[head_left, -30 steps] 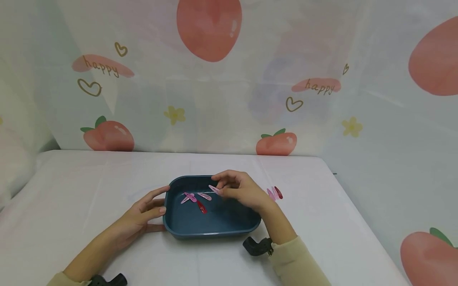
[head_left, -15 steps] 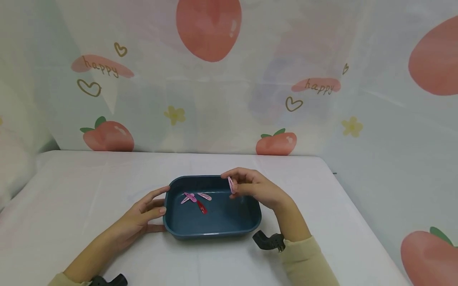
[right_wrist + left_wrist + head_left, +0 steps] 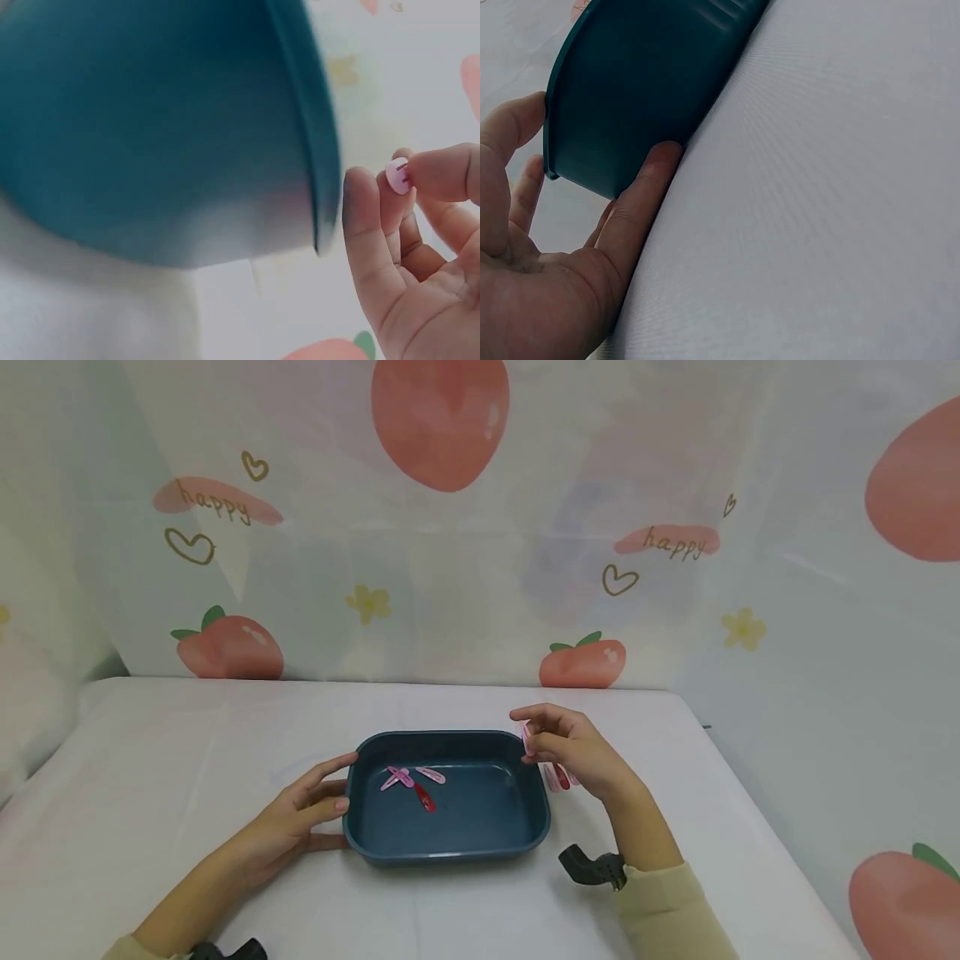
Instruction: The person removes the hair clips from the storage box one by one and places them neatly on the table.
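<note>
My right hand (image 3: pixel 577 750) pinches a light pink snap hair clip (image 3: pixel 527 739) between thumb and fingers, above the right end of a dark teal tray (image 3: pixel 457 833). In the right wrist view only one end of that pinched clip (image 3: pixel 397 175) shows. At the tray's left end my left hand (image 3: pixel 288 818) rests its extended fingers against the rim and side wall. Inside the tray lie a red hair clip (image 3: pixel 424 798), a pale pink hair clip (image 3: pixel 431 775) and two crossed pink hair clips (image 3: pixel 401 776), all toward the left.
Several pink and red hair clips (image 3: pixel 561 777) lie on the white table (image 3: pixel 247 727) just right of the tray, partly behind my right hand. A printed cloth backdrop (image 3: pixel 465 602) stands along the table's far edge.
My right hand has carried the pinched hair clip out of the tray's interior, rightward and up to its right rim. The left hand and the tray stay put.
</note>
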`<state>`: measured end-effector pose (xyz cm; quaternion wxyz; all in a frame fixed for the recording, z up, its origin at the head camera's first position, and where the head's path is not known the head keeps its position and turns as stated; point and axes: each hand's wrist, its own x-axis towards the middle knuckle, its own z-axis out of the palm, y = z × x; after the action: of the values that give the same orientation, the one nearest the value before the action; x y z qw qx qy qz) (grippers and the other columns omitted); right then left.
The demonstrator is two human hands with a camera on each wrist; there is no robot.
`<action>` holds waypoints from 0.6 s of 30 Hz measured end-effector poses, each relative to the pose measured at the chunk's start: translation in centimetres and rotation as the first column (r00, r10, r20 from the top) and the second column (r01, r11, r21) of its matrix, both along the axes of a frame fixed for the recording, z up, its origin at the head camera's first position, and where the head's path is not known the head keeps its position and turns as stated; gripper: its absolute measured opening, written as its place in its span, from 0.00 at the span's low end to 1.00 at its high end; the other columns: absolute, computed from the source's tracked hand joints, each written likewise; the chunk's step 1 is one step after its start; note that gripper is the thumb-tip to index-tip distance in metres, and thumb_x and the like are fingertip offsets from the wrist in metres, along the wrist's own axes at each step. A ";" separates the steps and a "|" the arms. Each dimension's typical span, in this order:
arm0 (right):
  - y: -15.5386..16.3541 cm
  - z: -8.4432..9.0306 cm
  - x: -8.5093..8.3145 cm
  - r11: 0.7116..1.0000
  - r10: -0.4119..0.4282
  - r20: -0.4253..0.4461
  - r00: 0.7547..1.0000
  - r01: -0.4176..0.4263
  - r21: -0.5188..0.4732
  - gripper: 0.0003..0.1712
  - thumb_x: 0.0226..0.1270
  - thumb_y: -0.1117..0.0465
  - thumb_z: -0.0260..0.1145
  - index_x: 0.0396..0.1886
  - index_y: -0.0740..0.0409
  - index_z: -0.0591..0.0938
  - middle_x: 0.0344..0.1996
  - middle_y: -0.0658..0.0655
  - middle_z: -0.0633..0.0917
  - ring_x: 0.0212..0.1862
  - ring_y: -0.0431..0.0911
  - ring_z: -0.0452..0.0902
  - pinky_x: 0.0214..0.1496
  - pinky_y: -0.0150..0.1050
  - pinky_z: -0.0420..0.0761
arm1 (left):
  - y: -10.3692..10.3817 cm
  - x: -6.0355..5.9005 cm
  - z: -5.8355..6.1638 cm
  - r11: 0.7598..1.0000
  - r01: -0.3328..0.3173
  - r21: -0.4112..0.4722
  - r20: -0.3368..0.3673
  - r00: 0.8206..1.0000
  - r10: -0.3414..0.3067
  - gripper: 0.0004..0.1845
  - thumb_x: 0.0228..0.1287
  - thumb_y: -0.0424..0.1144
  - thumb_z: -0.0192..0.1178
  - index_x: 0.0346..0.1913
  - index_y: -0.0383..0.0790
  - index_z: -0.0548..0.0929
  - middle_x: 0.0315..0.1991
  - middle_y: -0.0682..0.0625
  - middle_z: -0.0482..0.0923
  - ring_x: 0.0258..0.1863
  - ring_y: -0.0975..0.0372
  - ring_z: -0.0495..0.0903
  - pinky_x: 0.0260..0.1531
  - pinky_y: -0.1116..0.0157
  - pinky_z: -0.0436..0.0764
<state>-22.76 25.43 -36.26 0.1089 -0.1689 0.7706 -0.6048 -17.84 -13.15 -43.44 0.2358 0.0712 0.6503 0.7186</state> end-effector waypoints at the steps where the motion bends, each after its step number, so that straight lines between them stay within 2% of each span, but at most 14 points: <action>1: 0.2 0.1 0.0 1.000 -0.012 -0.002 1.000 0.012 0.005 0.17 0.66 0.67 0.55 0.55 0.57 0.75 0.36 0.65 0.69 0.36 0.57 0.76 0.45 0.46 0.80 | 0.0 0.0 0.0 1.000 0.001 0.003 -0.001 1.000 -0.001 0.30 0.66 0.39 0.54 0.67 0.63 0.59 0.66 0.41 0.53 0.60 0.45 0.63 0.44 0.46 0.77; 4: 0.8 0.2 -0.1 0.999 -0.035 -0.014 0.999 0.035 0.015 0.18 0.66 0.66 0.57 0.55 0.58 0.75 0.37 0.66 0.69 0.36 0.59 0.77 0.44 0.45 0.81 | -0.1 0.0 -0.1 1.000 0.002 0.003 -0.001 1.000 -0.002 0.30 0.66 0.38 0.54 0.67 0.63 0.59 0.66 0.41 0.53 0.60 0.44 0.63 0.44 0.46 0.77; 9: 1.9 0.4 -0.2 0.998 -0.063 -0.036 0.997 0.063 0.004 0.19 0.65 0.66 0.58 0.56 0.60 0.74 0.36 0.66 0.69 0.36 0.56 0.77 0.43 0.44 0.81 | 0.0 0.0 -0.2 1.000 -0.007 0.001 0.000 1.000 0.007 0.30 0.65 0.38 0.55 0.67 0.63 0.59 0.66 0.41 0.53 0.61 0.44 0.61 0.43 0.46 0.77; 18: 3.1 -0.1 -0.6 0.994 -0.111 -0.066 0.992 0.112 0.015 0.18 0.65 0.67 0.58 0.55 0.60 0.75 0.36 0.66 0.70 0.36 0.56 0.77 0.43 0.42 0.81 | 0.1 0.0 0.0 1.000 -0.028 -0.009 0.007 1.000 0.028 0.30 0.64 0.38 0.56 0.66 0.64 0.61 0.65 0.42 0.55 0.61 0.45 0.62 0.42 0.46 0.77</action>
<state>-23.32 28.55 -36.31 0.0513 -0.1443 0.7875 -0.5969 -17.81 -13.01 -43.45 0.2283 0.0582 0.6537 0.7192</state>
